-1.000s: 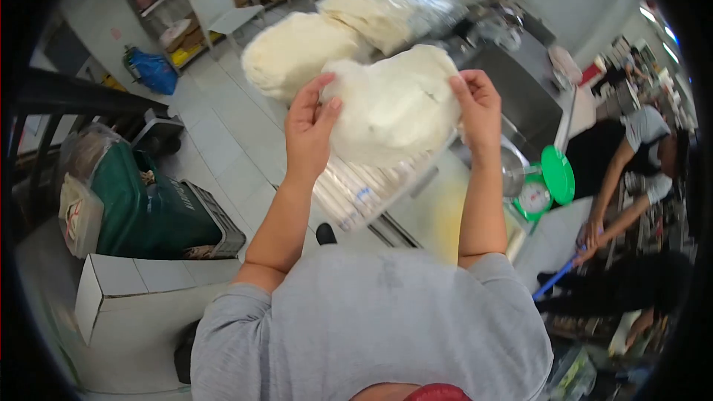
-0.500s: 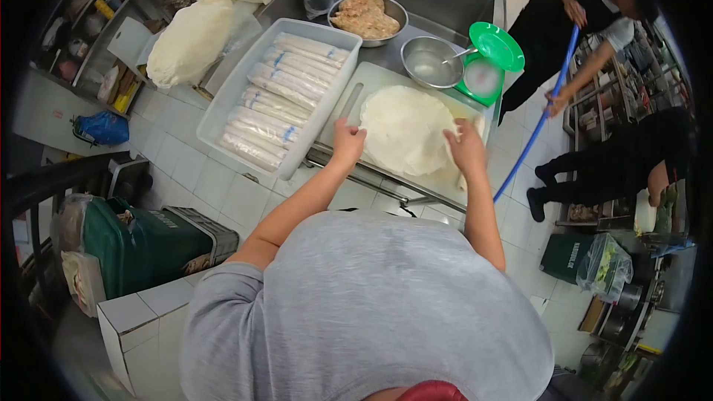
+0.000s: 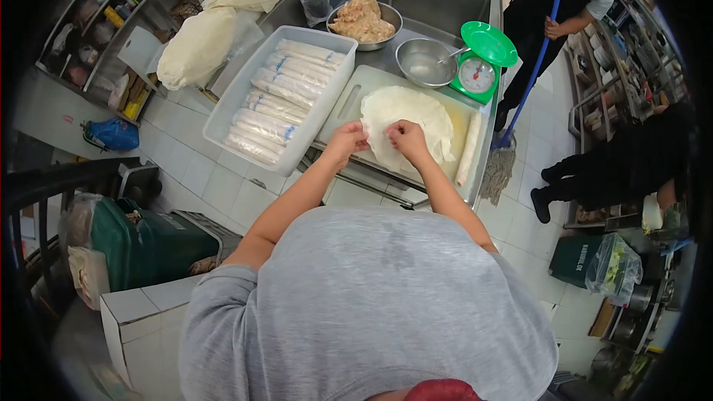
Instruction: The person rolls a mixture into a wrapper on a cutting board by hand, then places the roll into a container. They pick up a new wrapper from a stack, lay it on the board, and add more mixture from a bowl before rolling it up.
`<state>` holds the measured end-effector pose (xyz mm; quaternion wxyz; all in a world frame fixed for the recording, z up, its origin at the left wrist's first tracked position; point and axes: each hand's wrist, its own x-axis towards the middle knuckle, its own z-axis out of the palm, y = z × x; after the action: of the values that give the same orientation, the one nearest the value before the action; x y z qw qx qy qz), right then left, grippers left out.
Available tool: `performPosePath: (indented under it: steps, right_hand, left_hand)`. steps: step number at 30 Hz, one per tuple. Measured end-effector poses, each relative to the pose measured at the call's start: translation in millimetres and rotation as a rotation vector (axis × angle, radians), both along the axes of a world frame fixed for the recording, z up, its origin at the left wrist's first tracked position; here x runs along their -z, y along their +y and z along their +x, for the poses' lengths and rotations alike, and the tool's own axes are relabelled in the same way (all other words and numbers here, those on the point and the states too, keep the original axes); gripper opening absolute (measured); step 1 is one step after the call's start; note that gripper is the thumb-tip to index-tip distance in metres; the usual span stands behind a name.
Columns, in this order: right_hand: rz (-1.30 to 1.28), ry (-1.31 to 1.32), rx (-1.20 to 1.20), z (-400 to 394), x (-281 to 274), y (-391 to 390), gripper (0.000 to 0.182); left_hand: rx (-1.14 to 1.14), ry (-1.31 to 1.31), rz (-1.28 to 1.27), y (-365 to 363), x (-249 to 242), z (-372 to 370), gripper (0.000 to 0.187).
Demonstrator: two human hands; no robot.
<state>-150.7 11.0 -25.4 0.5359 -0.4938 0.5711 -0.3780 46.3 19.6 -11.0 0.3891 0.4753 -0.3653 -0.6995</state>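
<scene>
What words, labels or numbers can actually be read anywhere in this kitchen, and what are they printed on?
None can be read for certain.
Green crate on the floor: white lettering, too blurred to read.
Green box by the bagged greens: white lettering, blurred.
Green scale: dial numbers too small to read.
Wrapped rolls in the white tub: blue marks, unreadable.
Both hands pinch the round wrapper, which bears no print.

A kitchen worker is wearing a plain grey short-sleeved T-shirt [image 3: 371, 304], both forearms bare, something red showing beneath the chin.
</scene>
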Motion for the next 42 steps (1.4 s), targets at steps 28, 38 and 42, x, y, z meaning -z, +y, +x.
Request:
performPosePath:
  steps: [28, 38, 42]
  right_hand:
    - [-0.548, 0.977, 0.045, -92.2, -99.7, -68.4, 0.023]
    - [-0.583, 0.733, 0.453, -216.9, -165.9, -76.8, 0.028]
    - [-0.627, 0.544, 0.427, -236.7, -197.3, -78.8, 0.026]
  left_hand:
    - [-0.021, -0.678, -0.348, -18.5, 27.8, 5.4, 0.028]
    - [-0.06, -0.735, -0.398, -24.1, 48.9, 14.4, 0.031]
    - [-0.051, -0.693, -0.364, -25.7, 53.9, 17.7, 0.037]
